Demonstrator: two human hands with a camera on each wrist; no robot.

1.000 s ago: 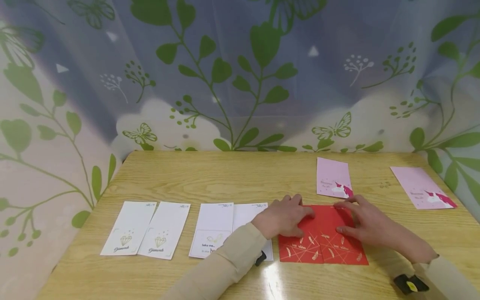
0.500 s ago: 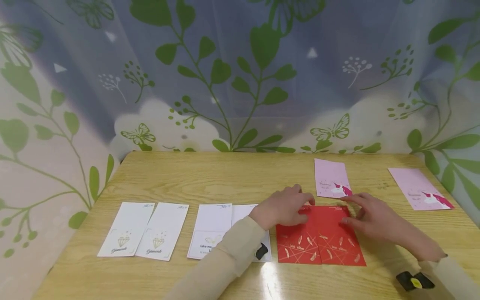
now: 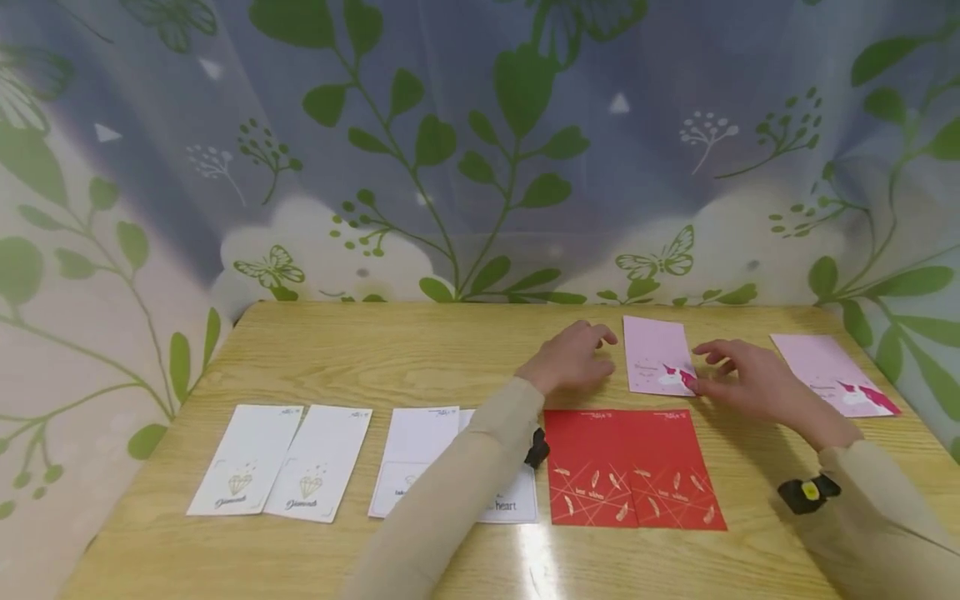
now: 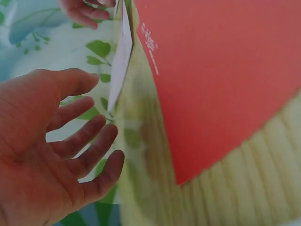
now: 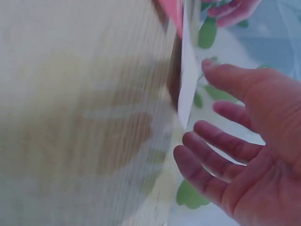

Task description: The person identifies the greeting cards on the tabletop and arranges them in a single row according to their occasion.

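My left hand (image 3: pixel 573 358) hovers just left of a pink unicorn card (image 3: pixel 655 346), its fingers loosely bent and holding nothing. On that card's right side is my right hand (image 3: pixel 750 383), with its thumb close to the lower right corner; whether it touches is unclear. The left wrist view shows the left palm (image 4: pixel 33 155) with spread fingers, and the right wrist view shows the right palm (image 5: pixel 258 183) likewise spread. Nearer than both hands, a red card (image 3: pixel 588 442) and a second red card (image 3: pixel 667 442) with gold feathers lie side by side.
Another pink unicorn card (image 3: pixel 832 375) lies at the far right, partly behind the right hand. White cards with diamonds (image 3: pixel 251 450) lie at left. Beside them are white cards with lettering (image 3: pixel 423 433), partly covered by the left sleeve. A patterned curtain (image 3: pixel 450 167) hangs behind the wooden table.
Both hands have left the red cards and moved away from me, to either side of the nearer pink unicorn card. The red cards now lie uncovered.
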